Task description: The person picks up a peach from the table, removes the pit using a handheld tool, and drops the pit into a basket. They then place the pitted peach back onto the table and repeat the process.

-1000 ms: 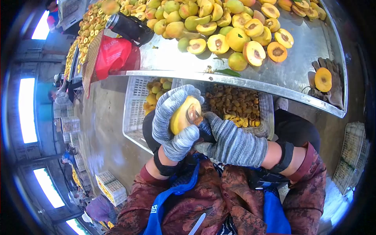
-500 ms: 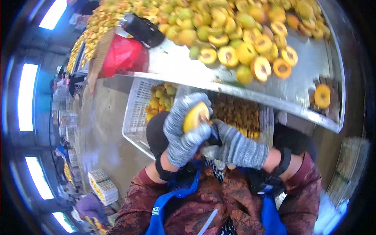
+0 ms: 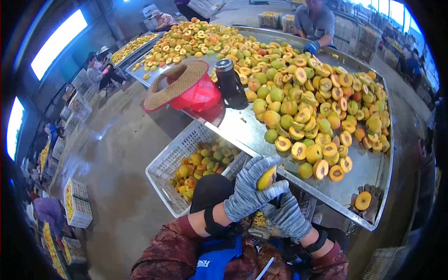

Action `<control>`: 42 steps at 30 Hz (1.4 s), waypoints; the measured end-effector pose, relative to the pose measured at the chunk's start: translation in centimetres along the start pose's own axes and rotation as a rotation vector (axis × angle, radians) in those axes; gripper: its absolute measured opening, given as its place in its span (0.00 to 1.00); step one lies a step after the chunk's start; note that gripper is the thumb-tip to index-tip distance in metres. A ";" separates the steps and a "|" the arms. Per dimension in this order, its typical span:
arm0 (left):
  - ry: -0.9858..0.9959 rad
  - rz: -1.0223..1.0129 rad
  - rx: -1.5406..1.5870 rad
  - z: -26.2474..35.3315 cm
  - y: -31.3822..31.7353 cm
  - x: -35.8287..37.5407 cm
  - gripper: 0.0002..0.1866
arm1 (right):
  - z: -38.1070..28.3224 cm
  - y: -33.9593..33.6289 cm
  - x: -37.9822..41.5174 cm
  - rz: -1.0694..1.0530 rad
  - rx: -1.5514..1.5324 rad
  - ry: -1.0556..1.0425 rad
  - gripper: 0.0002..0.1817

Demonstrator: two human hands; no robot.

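Note:
Both my hands wear grey knit gloves and meet above my lap, by the near edge of the metal table (image 3: 242,133). My left hand (image 3: 254,189) is wrapped round a yellow-green fruit half (image 3: 266,178). Just right of it and lower, my right hand (image 3: 289,217) is closed on something dark, mostly hidden between the gloves. On the table lies a large heap of halved fruit (image 3: 298,93), some showing brown pits. A single half (image 3: 362,200) rests on a dark cloth or glove at the near right corner.
A straw hat with red cloth (image 3: 186,88) and a dark bottle (image 3: 230,84) stand on the table. A white crate (image 3: 161,163) of fruit sits below its edge. A co-worker (image 3: 316,23) in a blue glove is across the table; more people and crates are at left.
The view has tilted up and turned, showing more of the table and room. My hands appear lower and further right, still together, with the fruit half in my left hand.

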State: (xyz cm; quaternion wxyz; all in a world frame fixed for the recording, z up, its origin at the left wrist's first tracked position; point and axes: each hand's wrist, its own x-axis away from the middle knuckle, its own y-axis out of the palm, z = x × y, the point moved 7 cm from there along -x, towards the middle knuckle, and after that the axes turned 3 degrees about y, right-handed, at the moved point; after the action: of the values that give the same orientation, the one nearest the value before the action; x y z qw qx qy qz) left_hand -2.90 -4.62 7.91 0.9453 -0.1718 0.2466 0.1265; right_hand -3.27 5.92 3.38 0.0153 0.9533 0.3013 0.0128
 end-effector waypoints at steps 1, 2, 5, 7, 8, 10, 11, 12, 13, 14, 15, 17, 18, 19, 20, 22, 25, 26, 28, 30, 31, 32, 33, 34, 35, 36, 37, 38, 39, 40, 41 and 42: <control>0.050 0.004 -0.022 0.5 -0.4 -0.3 0.29 | -0.9 0.4 0.1 -0.040 0.107 -0.070 0.24; 0.059 0.017 -0.016 0.9 -0.9 -0.6 0.29 | -1.6 0.7 0.2 -0.080 0.213 -0.140 0.22; 0.404 -0.049 -0.179 4.4 -1.9 -0.3 0.32 | -1.5 1.6 0.6 -0.133 0.171 -0.143 0.21; 0.450 -0.038 -0.171 4.8 -2.7 -0.1 0.33 | -1.3 2.1 0.7 -0.101 -0.026 -0.096 0.20; 0.491 -0.037 -0.165 5.0 -2.9 0.1 0.33 | -1.6 2.2 0.6 -0.104 -0.016 -0.101 0.20; 0.501 -0.023 -0.155 5.4 -3.5 0.2 0.32 | -2.5 2.8 0.7 -0.105 0.363 -0.213 0.21; 0.486 -0.006 -0.138 5.3 -3.8 0.3 0.31 | -2.4 2.8 0.7 -0.102 0.274 -0.145 0.23; 0.472 0.010 -0.121 5.3 -4.0 0.2 0.30 | -2.5 3.1 0.7 -0.106 0.280 -0.146 0.23; 0.474 0.015 -0.119 5.4 -4.0 0.3 0.30 | -2.8 3.2 0.7 -0.107 0.345 -0.191 0.23; 0.299 0.015 -0.011 4.2 -4.0 0.2 0.29 | -3.1 3.4 0.8 -0.104 0.410 -0.232 0.24; 0.125 0.012 0.096 2.9 -3.8 0.3 0.28 | -3.2 3.5 0.9 -0.102 0.417 -0.231 0.24; 0.096 0.004 0.090 2.4 -3.6 0.6 0.27 | -2.4 3.4 0.6 -0.086 0.140 -0.065 0.25; 0.067 -0.008 0.079 2.2 -3.5 0.5 0.26 | -2.8 3.5 0.6 -0.080 0.148 -0.069 0.25; 0.067 -0.033 0.024 2.5 -3.5 0.4 0.26 | -3.3 3.7 0.8 -0.086 0.176 -0.086 0.25; 0.074 -0.037 0.035 2.5 -3.5 0.3 0.26 | -3.7 3.7 1.0 -0.091 0.204 -0.100 0.25; 0.285 -0.011 -0.044 3.9 -3.8 0.3 0.25 | -1.5 2.9 1.0 -0.135 0.358 -0.057 0.25; 0.308 -0.042 -0.101 5.1 -3.9 0.3 0.24 | -2.4 3.2 1.2 -0.178 0.525 -0.122 0.27; 0.286 -0.059 -0.117 5.1 -3.7 0.4 0.24 | -2.2 3.1 1.2 -0.174 0.524 -0.115 0.27; -0.192 -0.057 0.281 1.4 -3.1 0.8 0.21 | -1.0 2.6 1.3 -0.110 0.499 0.079 0.31; -0.255 -0.105 0.376 1.3 -2.7 0.9 0.15 | -1.8 2.9 1.3 -0.108 0.621 0.135 0.37; -0.211 -0.089 0.339 1.6 -3.0 0.9 0.14 | -1.4 2.8 1.5 -0.066 0.565 0.039 0.33; -0.109 -0.079 0.266 2.3 -3.3 0.9 0.15 | -1.5 2.5 1.5 -0.015 0.515 -0.061 0.30; -0.067 -0.087 0.232 2.1 -3.3 1.0 0.17 | -2.4 2.6 1.5 -0.016 0.496 -0.061 0.28; -0.028 -0.091 0.202 1.8 -3.4 1.3 0.19 | -3.2 2.8 1.6 -0.020 0.480 -0.058 0.27; 0.118 -0.116 0.085 2.6 -3.6 0.9 0.20 | -3.2 3.0 1.8 -0.043 0.302 -0.091 0.25; 0.279 -0.135 -0.033 3.6 -3.6 0.7 0.21 | -2.9 3.0 1.9 -0.039 0.417 -0.130 0.24; 0.289 -0.087 0.081 3.6 -3.5 0.9 0.22 | -2.4 2.9 1.9 -0.036 0.402 -0.128 0.24; 0.229 -0.107 0.126 3.3 -3.2 0.7 0.21 | -2.5 2.9 1.9 -0.037 0.387 -0.130 0.24; 0.051 -0.118 0.182 2.8 -2.8 0.5 0.20 | -3.0 2.4 1.8 -0.024 0.384 -0.117 0.24; -0.124 -0.127 0.231 1.9 -2.4 0.4 0.20 | -3.2 2.2 1.3 -0.105 0.433 0.153 0.30; -0.127 -0.136 0.233 1.7 -2.0 0.2 0.20 | -2.4 2.1 1.5 -0.190 0.475 0.419 0.37; -0.231 -0.167 0.284 0.6 -1.4 0.1 0.19 | -1.4 1.9 1.5 -0.186 0.470 0.422 0.37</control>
State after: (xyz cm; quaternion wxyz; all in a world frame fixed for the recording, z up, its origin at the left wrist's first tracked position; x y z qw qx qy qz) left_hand -2.12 -5.65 8.78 0.9893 -0.0410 0.1366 0.0307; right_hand -1.00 5.29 4.91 -0.2666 0.8756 0.3782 0.1388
